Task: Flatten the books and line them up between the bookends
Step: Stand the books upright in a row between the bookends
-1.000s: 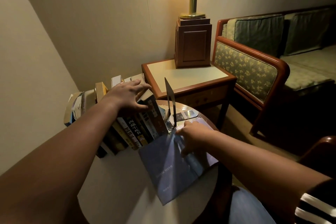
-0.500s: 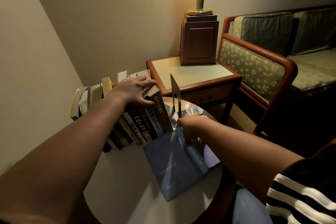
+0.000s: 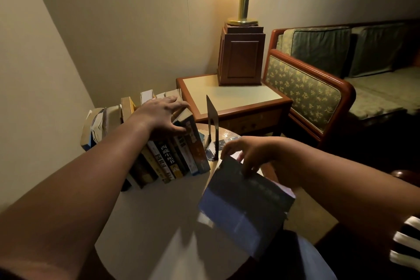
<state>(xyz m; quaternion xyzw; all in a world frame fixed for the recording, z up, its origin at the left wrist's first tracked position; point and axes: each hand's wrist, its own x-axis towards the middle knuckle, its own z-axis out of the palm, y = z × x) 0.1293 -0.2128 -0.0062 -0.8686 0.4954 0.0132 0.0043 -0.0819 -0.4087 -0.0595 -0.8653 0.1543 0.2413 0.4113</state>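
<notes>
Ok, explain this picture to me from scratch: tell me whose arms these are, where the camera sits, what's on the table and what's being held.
There is no machine here. These are a person's two bare arms, filmed by one wide-angle camera worn on the head, looking forward and down. On the round table stands a row of books, spines towards the camera, leaning a little. The left hand rests on their tops with spread fingers. Right of the row, a black metal bookend stands upright. The right hand pinches the far edge of a dark blue book, which looks blurred. Behind are a side table carrying a lamp, and a sofa.
</notes>
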